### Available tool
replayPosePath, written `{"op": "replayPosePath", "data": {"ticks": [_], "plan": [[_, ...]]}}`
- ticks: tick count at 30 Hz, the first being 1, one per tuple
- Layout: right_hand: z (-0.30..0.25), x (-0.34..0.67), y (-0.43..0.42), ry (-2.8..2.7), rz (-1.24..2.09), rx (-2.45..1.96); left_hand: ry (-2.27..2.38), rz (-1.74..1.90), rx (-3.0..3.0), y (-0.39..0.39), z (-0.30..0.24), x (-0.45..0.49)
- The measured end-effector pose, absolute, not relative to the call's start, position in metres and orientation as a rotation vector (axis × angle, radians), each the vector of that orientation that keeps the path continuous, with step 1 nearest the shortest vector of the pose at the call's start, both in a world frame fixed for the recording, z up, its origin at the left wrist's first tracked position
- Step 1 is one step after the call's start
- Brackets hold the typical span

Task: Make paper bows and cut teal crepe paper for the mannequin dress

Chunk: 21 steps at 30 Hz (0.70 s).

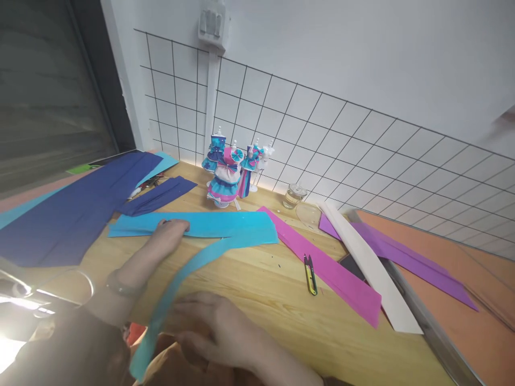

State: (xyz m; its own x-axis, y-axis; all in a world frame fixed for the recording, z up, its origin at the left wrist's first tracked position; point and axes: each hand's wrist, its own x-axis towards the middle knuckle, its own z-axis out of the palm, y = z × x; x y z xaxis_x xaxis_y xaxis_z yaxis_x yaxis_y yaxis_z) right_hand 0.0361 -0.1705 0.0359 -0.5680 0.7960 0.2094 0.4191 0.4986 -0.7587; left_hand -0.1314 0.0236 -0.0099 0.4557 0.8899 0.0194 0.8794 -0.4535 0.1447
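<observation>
My left hand (169,233) lies on a folded light-blue crepe paper sheet (225,224) on the wooden table (273,289), fingers curled down onto its left part. A long light-blue strip (185,273) runs from that sheet down toward me. My right hand (205,324) rests near the table's front edge, fingers closed on the strip's lower part. I wear a dark band on the left wrist.
Dark blue paper (76,209) lies at the left, magenta strip (325,262), white strip (370,268) and purple strip (406,257) at the right. Small thread snips (309,273) lie mid-table. Paper-dressed doll stands (227,171) and a glass jar (293,195) stand by the wire grid wall.
</observation>
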Motion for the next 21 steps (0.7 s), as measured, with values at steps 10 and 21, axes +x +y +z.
{"op": "replayPosePath", "data": {"ticks": [10,21], "plan": [[-0.013,0.189,-0.089,-1.312,0.435,-1.848,1.307,0.436,2.558,-0.01,0.007,-0.096],[-0.011,0.23,0.001,-1.216,0.446,-2.059,1.622,0.292,2.583,-0.005,-0.009,-0.093]]}}
